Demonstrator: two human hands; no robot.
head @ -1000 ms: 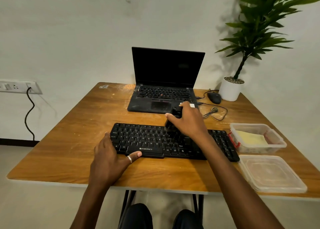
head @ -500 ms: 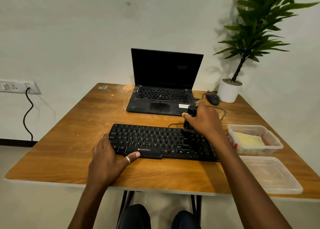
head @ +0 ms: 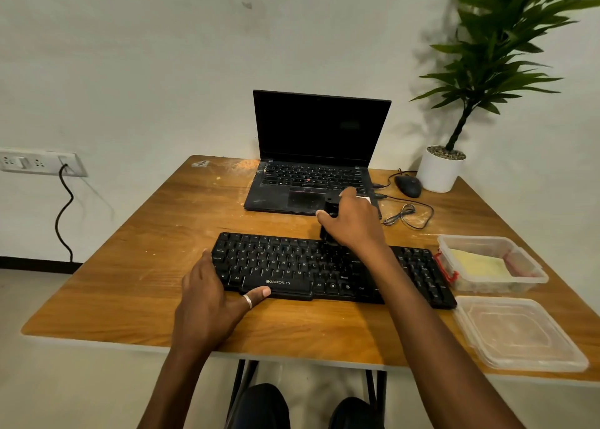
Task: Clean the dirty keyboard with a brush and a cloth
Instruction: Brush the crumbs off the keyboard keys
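- While the right hand [head: 354, 225] grips the black brush [head: 326, 235] upright, its lower end meets the keyboard [head: 285, 267] at the 12 o'clock row.
- The left hand [head: 207, 295] rests loose-fingered on the 8 o'clock corner, thumb against the front rim, holding nothing.
- Best done, I judge, with short light strokes along each row, bristles in the gaps.
- The yellow cloth [head: 477, 263] lies in a tub [head: 532, 271] at 3 o'clock.

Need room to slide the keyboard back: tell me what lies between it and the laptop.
Head view: the right hand gripping the brush; otherwise bare table between keyboard and laptop.
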